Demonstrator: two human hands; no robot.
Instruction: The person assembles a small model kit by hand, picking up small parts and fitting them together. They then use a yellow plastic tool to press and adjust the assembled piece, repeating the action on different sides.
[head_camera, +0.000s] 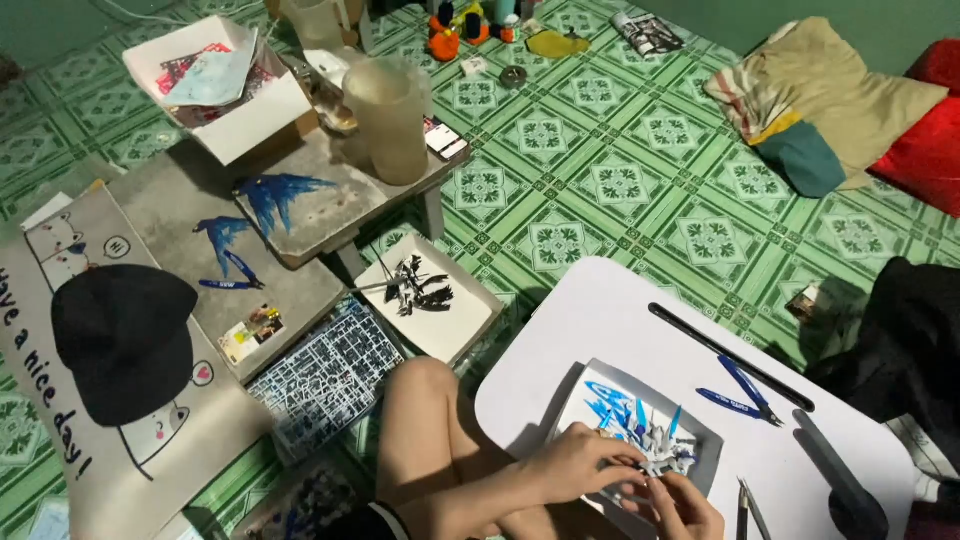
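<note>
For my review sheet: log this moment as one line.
left hand: on small white-and-blue model | right hand: pinching same model | under: shallow tray on white table | nearby: blue nippers

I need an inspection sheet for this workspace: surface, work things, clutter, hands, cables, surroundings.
Surface: white lap table, over a green patterned tile floor.
Job's things: small white and blue model on a grey tray; blue nippers and a black stick beside it.
Clutter: parts frame, white tray with dark parts, black cap, plastic jug, open box.
Hands: left hand and right hand both touch the model.
Cables: nothing seen.
Surroundings: cushions, paint bottles.
</note>
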